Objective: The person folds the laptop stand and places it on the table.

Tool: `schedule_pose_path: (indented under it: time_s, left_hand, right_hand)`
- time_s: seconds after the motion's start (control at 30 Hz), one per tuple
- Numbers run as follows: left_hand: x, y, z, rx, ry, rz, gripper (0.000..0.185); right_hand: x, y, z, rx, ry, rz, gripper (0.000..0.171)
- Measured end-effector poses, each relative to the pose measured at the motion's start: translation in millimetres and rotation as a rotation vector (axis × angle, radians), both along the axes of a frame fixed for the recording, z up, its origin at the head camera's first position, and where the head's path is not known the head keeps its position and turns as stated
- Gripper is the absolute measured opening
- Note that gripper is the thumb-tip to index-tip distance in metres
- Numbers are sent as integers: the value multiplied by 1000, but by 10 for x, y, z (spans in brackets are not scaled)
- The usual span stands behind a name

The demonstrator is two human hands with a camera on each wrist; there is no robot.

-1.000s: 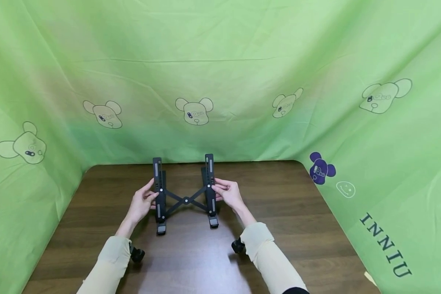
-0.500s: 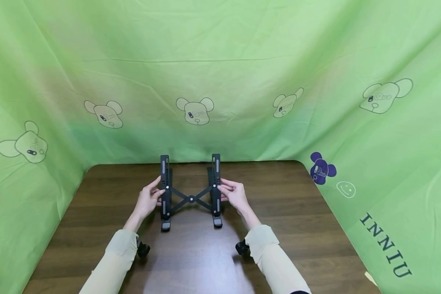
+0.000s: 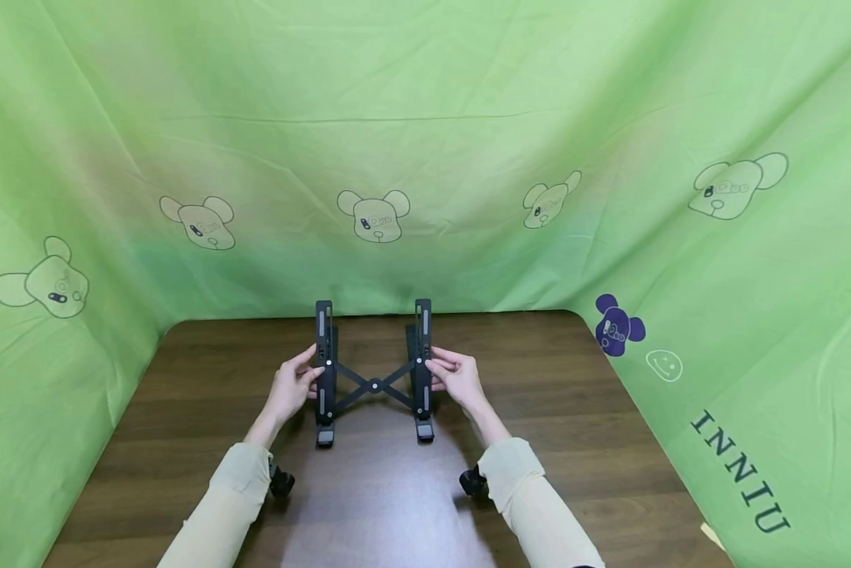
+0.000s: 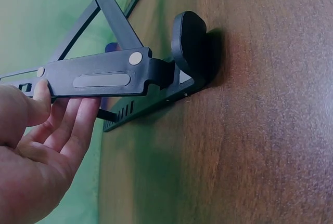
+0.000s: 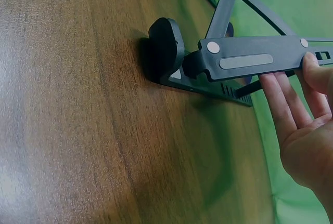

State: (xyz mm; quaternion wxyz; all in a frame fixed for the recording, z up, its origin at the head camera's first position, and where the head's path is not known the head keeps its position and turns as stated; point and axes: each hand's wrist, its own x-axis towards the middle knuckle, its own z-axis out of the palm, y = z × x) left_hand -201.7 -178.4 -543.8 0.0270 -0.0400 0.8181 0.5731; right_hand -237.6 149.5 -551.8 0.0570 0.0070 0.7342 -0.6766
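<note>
A green cloth printed with cartoon bear heads hangs behind and to both sides of a dark wooden table. In the head view, a black folding stand sits on the table near its far edge, its two long rails running away from the person and joined by crossed struts in the middle. The left hand grips the left rail from outside, thumb on top and fingers beneath. The right hand grips the right rail the same way. Both forearms wear pale cream sleeves, and a small black device shows at each wrist.

From the left wrist, the left rail stands raised above its base bar, its rounded end stop resting against the tabletop. The thumb lies on the rail's upper face and the fingers are stretched under it, so the rail is pinched between them.

From the right wrist, the right rail is lifted likewise, its end stop on the wood. The thumb presses the top and the fingers reach below.
</note>
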Motion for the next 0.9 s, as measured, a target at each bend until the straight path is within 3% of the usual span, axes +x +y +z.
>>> schedule_pose_path:
  time_s: [0.9]
  left_hand:
    - [-13, -29, -32, 16, -6, -15, 55]
  right_hand:
    - [0, -49, -54, 22, 26, 8, 49]
